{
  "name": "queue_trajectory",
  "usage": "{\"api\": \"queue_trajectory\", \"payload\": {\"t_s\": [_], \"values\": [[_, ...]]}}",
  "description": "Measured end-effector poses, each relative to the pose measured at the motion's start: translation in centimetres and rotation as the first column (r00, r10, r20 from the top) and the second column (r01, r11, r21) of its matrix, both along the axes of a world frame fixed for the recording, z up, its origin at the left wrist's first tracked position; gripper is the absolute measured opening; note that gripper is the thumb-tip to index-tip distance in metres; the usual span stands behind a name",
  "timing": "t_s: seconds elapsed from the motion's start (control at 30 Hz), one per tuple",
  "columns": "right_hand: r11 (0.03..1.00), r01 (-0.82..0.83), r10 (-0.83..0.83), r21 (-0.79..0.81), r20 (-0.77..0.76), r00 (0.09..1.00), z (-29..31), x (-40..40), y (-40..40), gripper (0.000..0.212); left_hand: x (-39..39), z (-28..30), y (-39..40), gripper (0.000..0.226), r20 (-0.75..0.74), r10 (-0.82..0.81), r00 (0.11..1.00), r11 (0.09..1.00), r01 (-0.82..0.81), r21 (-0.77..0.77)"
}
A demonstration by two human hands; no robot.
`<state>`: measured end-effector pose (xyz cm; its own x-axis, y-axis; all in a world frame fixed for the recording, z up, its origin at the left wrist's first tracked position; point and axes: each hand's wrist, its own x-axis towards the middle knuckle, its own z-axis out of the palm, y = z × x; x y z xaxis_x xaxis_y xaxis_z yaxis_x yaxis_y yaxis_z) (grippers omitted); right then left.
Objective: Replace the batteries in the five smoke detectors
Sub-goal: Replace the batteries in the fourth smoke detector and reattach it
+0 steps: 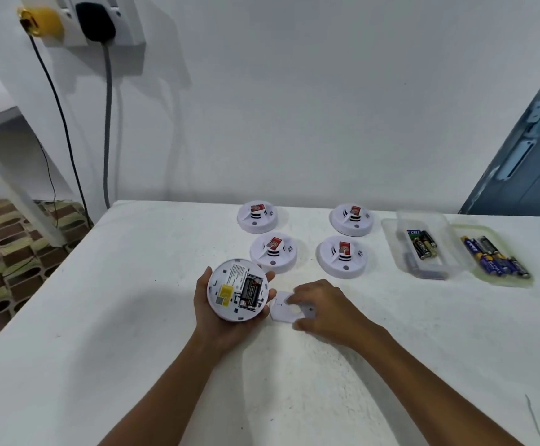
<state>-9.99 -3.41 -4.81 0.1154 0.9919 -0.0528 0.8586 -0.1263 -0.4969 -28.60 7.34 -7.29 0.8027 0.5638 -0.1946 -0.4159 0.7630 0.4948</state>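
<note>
My left hand (212, 320) grips a white round smoke detector (226, 291) with its back facing up; black batteries (250, 291) sit in its uncovered compartment beside a yellow label. My right hand (325, 309) pinches the white back cover plate (283, 312), which lies on the table just right of the detector. Several more white detectors stand face up behind, among them a near left detector (273, 253), a near right detector (342, 255) and a far left detector (257, 216).
A clear plastic box (423, 226) with a few batteries stands at the right. Beside it its lid (503, 281) carries several blue and black batteries. The white table (133, 317) meets the wall behind; cables hang from wall sockets at upper left.
</note>
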Motion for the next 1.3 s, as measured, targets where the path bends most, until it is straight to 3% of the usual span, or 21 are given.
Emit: {"api": "queue_trajectory", "payload": {"t_s": [0.33, 0.63, 0.83, 1.07, 1.3], "values": [[0.984, 0.111, -0.104, 0.140, -0.056, 0.993, -0.7, -0.2, 0.3, 0.052, 0.0, -0.3, 0.1, 0.082, 0.068, -0.026, 0.997, 1.000, 0.025, 0.011], [0.882, 0.248, -0.216, 0.400, -0.125, 0.968, 0.4, -1.3, 1.3, 0.057, 0.0, -0.7, 0.4, 0.074, 0.067, 0.042, 0.997, 0.998, -0.040, -0.039], [0.861, 0.163, -0.087, 0.483, -0.176, 0.981, 2.5, -3.3, 2.4, 0.055, 0.3, -0.6, 0.3, 0.063, 0.008, 0.103, 0.995, 0.993, -0.102, -0.050], [0.923, -0.022, 0.073, 0.385, -0.119, 0.990, 3.2, -5.4, 3.4, 0.049, 0.4, 0.1, 0.1, 0.069, 0.010, 0.097, 0.995, 0.994, -0.096, -0.049], [0.963, -0.044, 0.076, 0.267, -0.110, 0.991, 2.7, -5.5, 4.3, 0.058, 0.5, 0.5, 0.1, 0.063, 0.025, 0.074, 0.997, 0.996, -0.072, -0.052]]}}
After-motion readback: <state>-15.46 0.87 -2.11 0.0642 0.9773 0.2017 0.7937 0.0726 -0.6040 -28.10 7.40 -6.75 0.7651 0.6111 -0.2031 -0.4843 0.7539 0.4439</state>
